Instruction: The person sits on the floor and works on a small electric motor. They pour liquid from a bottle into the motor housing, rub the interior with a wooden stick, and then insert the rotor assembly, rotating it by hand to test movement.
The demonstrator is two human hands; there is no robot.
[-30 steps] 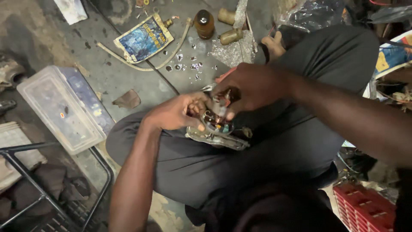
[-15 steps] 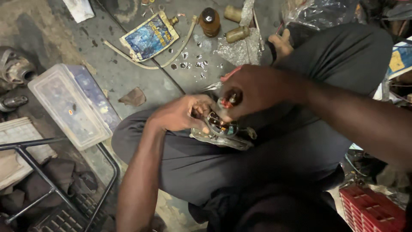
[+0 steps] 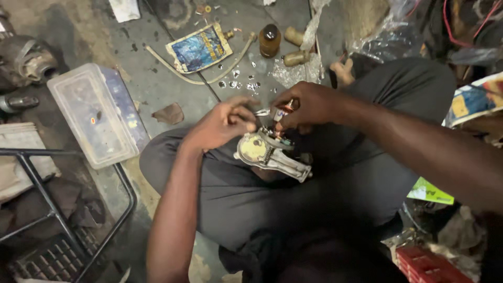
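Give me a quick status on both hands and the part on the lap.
Left hand fingers pinching a small metal piece over the part. Right hand gripping a copper-wound piece. Grey metal housing resting on the lap. Nothing blocking it.

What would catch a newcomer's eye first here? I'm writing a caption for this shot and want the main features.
In the centre, the left hand and right hand meet over a pale metal mechanical part resting on the person's lap, the right fingers pinching a small copper-coloured piece. On the floor to the left lies a clear plastic box; above it lie a blue packet and a brown bottle.
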